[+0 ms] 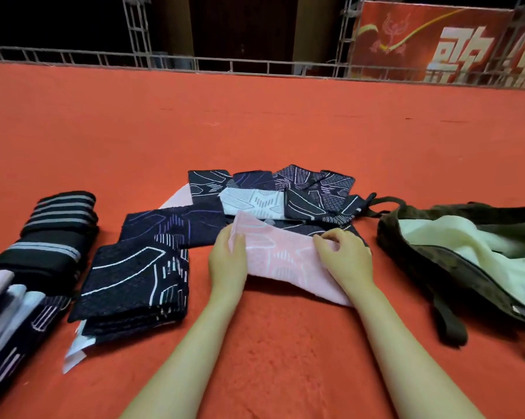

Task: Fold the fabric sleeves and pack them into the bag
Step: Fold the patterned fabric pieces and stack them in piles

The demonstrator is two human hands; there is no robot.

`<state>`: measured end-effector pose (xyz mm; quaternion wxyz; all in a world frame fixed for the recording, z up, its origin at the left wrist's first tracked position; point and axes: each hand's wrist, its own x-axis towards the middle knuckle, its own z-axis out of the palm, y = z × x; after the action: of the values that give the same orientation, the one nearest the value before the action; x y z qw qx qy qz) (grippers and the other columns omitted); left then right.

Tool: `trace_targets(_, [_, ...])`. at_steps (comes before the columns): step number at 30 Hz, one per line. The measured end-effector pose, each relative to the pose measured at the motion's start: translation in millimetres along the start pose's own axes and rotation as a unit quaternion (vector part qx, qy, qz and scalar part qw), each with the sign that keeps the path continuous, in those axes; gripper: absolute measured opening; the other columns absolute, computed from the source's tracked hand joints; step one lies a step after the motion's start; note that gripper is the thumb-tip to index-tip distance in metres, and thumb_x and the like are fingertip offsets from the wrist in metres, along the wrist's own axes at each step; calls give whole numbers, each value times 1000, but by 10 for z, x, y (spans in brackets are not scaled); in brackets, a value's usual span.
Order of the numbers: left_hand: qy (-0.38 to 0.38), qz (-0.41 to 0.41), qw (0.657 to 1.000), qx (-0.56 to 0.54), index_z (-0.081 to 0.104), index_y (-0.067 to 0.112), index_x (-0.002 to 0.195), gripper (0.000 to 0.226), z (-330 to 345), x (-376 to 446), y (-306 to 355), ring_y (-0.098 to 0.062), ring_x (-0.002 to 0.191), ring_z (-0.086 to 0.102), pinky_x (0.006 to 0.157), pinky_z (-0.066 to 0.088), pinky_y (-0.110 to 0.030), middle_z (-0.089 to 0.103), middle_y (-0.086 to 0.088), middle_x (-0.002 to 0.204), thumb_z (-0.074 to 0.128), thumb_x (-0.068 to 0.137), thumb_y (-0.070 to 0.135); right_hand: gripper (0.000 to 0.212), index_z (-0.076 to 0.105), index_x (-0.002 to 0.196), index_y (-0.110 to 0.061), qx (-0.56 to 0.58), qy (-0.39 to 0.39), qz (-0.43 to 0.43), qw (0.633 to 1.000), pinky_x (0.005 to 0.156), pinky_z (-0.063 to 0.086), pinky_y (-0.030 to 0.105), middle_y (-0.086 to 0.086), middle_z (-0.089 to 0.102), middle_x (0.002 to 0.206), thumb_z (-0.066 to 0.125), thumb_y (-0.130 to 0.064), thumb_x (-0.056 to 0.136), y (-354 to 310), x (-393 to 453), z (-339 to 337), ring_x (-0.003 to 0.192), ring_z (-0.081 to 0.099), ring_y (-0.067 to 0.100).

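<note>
Your left hand [228, 261] and right hand [342, 255] pinch pink sleeve [285, 258] ends; long axis runs crosswise; bag [436, 252] lies right of sleeve, nearer right hand.

Only writing in sight is on the red banner

The red banner [436, 40], way out past the fingers [330, 237] and off to the right, has big white Chinese-style characters along its bottom, but they're cut off and blurry, so I can't really read them. Nothing else carries any text.
</note>
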<state>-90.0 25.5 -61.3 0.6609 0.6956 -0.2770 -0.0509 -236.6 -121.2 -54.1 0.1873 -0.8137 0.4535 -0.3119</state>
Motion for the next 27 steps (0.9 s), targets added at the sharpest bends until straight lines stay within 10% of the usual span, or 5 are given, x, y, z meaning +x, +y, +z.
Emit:
trace_targets(7, [82,-37,996,30,58,15,119,27,-151,125,-51,-18,96,58,82,42,-27,64,-1,107,43,97,17,18,63,84,-22,170,-77,42,981,63,41,31,-1,62,76,72,-36,77,35,-5,-65,69,53,14])
trace_targets(13, [60,-56,995,50,56,17,122,29,-186,118,-67,-21,97,58,79,41,-28,62,1,106,43,97,22,34,59,106,-28,207,-200,-17,958,80,51,26,-9,67,106,70,-12,78,46,-123,-143,95,63,8])
trace_targets(21, [-60,-18,987,148,49,24,130,42,-185,-41,48,-20,92,55,74,36,-27,59,4,102,55,89,18,23,62,102,3,497,-83,116,856,76,44,37,27,65,101,44,1,88,-224,-143,-339,90,62,34])
trace_targets(26, [-93,60,965,237,60,20,122,39,-55,-126,-39,-27,106,48,90,33,-26,51,-6,104,60,84,14,21,61,95,-11,442,-172,102,874,72,49,38,10,58,67,41,-16,94,-384,-326,-399,69,55,23])
trace_targets(27, [-67,75,966,238,62,20,120,36,-52,-128,-24,-26,107,45,91,30,-23,50,-5,104,59,84,17,24,60,105,-10,549,-146,121,814,71,52,36,10,63,70,45,-23,93,-411,-277,-397,71,58,25])
